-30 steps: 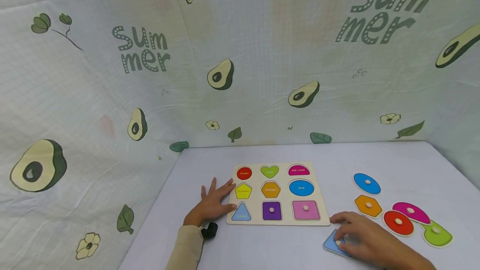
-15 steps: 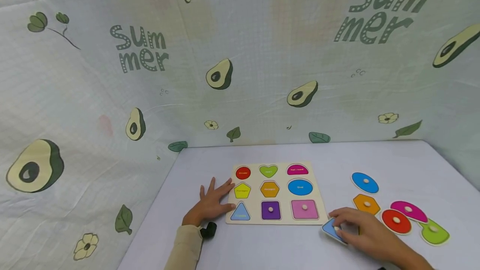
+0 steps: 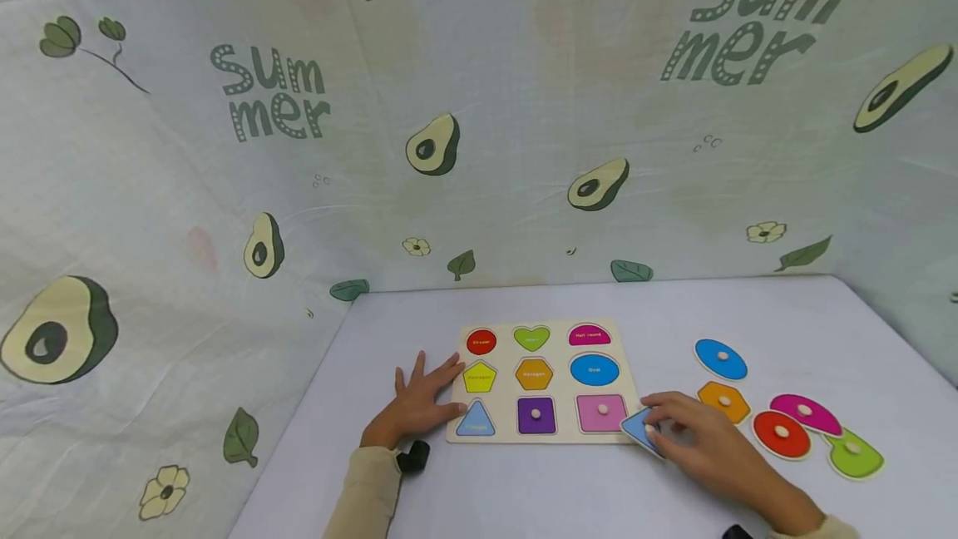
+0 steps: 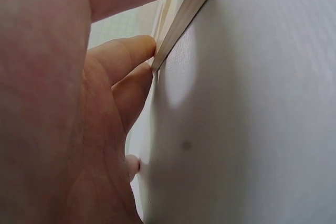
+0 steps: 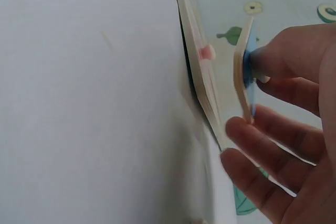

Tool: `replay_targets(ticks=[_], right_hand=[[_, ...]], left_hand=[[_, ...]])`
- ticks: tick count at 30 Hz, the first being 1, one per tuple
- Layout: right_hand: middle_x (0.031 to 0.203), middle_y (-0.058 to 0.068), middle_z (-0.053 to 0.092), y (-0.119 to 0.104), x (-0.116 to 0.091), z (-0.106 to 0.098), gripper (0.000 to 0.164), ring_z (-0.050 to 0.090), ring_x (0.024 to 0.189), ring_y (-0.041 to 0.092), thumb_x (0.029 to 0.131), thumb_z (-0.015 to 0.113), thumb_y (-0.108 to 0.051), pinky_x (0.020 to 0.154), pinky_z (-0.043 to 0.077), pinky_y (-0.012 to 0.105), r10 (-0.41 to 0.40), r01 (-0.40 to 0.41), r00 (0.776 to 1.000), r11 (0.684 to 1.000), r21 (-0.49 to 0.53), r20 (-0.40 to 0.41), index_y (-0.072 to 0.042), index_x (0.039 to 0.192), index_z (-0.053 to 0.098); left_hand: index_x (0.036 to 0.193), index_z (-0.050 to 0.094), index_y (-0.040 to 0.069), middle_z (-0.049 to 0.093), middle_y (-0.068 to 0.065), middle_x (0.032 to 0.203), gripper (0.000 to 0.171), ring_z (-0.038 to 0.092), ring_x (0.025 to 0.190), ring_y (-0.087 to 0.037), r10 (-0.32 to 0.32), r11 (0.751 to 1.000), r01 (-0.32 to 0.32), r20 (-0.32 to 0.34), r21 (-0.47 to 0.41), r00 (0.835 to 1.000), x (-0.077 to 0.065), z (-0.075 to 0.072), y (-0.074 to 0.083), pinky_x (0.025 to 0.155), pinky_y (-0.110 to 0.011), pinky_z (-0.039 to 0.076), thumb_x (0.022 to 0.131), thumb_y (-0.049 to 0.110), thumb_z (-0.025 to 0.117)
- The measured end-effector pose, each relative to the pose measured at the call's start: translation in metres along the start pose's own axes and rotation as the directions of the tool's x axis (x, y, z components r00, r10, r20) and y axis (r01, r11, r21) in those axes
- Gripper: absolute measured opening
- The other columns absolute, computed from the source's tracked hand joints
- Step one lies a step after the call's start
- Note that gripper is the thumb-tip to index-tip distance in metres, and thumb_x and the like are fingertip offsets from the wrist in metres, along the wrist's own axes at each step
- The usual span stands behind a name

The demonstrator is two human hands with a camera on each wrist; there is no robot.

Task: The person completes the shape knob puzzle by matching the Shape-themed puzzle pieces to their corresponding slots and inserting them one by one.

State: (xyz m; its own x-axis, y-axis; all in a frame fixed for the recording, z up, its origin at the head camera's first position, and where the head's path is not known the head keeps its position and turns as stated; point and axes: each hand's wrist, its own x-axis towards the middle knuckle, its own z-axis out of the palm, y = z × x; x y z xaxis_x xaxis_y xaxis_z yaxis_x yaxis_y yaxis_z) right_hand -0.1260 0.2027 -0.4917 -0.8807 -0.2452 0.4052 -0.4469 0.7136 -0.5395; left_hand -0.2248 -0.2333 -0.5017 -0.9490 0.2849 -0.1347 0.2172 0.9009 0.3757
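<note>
A wooden shape puzzle board lies on the white table, with coloured, labelled shapes in rows. Fingers spread, my left hand touches the board's left edge; the left wrist view shows the fingertips against the wooden rim. My right hand pinches the knob of a blue triangle puzzle piece by the board's lower right corner. In the right wrist view the triangle is held up off the table, apart from the board. A purple square piece and a pink rectangle piece with knobs sit in the bottom row.
Loose knobbed pieces lie right of the board: a blue oval, an orange hexagon, a red circle, a magenta half round and a green heart, partly covered. A printed cloth hangs behind the table.
My right hand has lifted the blue triangle piece off the table and carried it left and away from me to the board's corner. My left hand stays at the board's edge.
</note>
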Motion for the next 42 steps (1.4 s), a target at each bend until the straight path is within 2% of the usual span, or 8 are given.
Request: replay_targets(ticks=[7,14,19,23,30,33,37,42], right_hand=[[0.113,-0.005,0.07,-0.009,0.015,0.01,0.023,0.064,0.083,0.006,0.079,0.086,-0.017,0.067,0.058,0.023,-0.047,0.047,0.998,0.999,-0.013,-0.049,-0.029,0.094,0.074],[0.117,-0.001,0.07,-0.02,0.036,0.028,0.025,0.063,0.085,0.003,0.079,0.084,-0.009,0.072,0.058,0.025,-0.101,0.1,0.995,0.993,0.057,-0.001,-0.026,0.093,0.073],[0.12,-0.001,0.07,-0.028,0.052,0.039,0.025,0.066,0.1,0.012,0.079,0.083,-0.009,0.084,0.058,0.034,-0.111,0.11,0.994,0.991,0.082,0.013,-0.026,0.094,0.072],[0.12,-0.001,0.07,-0.032,0.057,0.043,0.027,0.066,0.109,0.02,0.078,0.082,-0.006,0.088,0.057,0.037,-0.113,0.113,0.994,0.986,0.124,-0.002,-0.026,0.091,0.07],[0.121,0.006,0.07,-0.034,0.062,0.053,0.021,0.067,0.094,0.013,0.08,0.079,-0.006,0.076,0.059,0.028,-0.035,0.034,0.999,0.972,0.233,0.0,-0.022,0.09,0.069],[0.119,0.008,0.07,-0.038,0.065,0.057,0.02,0.067,0.093,0.013,0.08,0.076,-0.004,0.075,0.059,0.027,-0.035,0.039,0.999,0.964,0.263,-0.021,-0.02,0.088,0.068],[0.117,0.008,0.07,-0.041,0.068,0.062,0.021,0.067,0.098,0.019,0.078,0.075,-0.001,0.075,0.059,0.026,-0.035,0.046,0.998,0.962,0.27,-0.044,-0.019,0.087,0.068],[0.119,0.005,0.07,-0.045,0.072,0.067,0.019,0.066,0.103,0.022,0.081,0.078,-0.004,0.077,0.058,0.025,-0.019,0.028,0.999,0.962,0.272,-0.037,-0.019,0.09,0.07]], left_hand=[[0.154,0.041,0.031,0.03,0.012,0.162,0.078,-0.004,0.151,-0.043,0.002,1.0,-0.003,-0.006,-0.01,1.0,0.001,0.0,0.001,0.109,-0.072,-0.014,0.085,0.058,0.066],[0.154,0.041,0.032,0.03,0.012,0.162,0.079,-0.004,0.151,-0.042,-0.001,1.0,0.001,-0.015,-0.001,1.0,0.001,0.002,-0.001,0.108,-0.073,-0.014,0.084,0.06,0.065],[0.154,0.042,0.031,0.031,0.011,0.162,0.078,-0.004,0.151,-0.042,-0.002,1.0,0.002,-0.029,-0.012,1.0,0.0,0.001,0.0,0.108,-0.072,-0.015,0.085,0.057,0.066],[0.154,0.042,0.031,0.031,0.011,0.162,0.078,-0.004,0.151,-0.042,0.001,1.0,-0.001,-0.031,-0.015,1.0,0.001,0.001,0.002,0.108,-0.072,-0.015,0.084,0.058,0.066],[0.154,0.042,0.031,0.031,0.01,0.162,0.079,-0.003,0.151,-0.042,0.005,1.0,-0.005,-0.029,-0.011,1.0,0.001,0.001,0.001,0.108,-0.072,-0.015,0.084,0.06,0.066],[0.154,0.042,0.031,0.03,0.01,0.162,0.08,-0.003,0.151,-0.043,0.002,1.0,-0.003,-0.028,-0.011,1.0,0.002,0.001,0.001,0.108,-0.072,-0.015,0.084,0.061,0.066],[0.154,0.041,0.031,0.03,0.01,0.162,0.08,-0.004,0.151,-0.042,-0.002,1.0,0.002,-0.023,-0.008,1.0,0.002,0.001,0.001,0.108,-0.072,-0.015,0.084,0.061,0.066],[0.154,0.042,0.031,0.03,0.01,0.162,0.081,-0.004,0.151,-0.042,-0.001,1.0,0.001,-0.025,-0.016,1.0,0.001,0.002,0.001,0.108,-0.072,-0.015,0.083,0.061,0.066]])
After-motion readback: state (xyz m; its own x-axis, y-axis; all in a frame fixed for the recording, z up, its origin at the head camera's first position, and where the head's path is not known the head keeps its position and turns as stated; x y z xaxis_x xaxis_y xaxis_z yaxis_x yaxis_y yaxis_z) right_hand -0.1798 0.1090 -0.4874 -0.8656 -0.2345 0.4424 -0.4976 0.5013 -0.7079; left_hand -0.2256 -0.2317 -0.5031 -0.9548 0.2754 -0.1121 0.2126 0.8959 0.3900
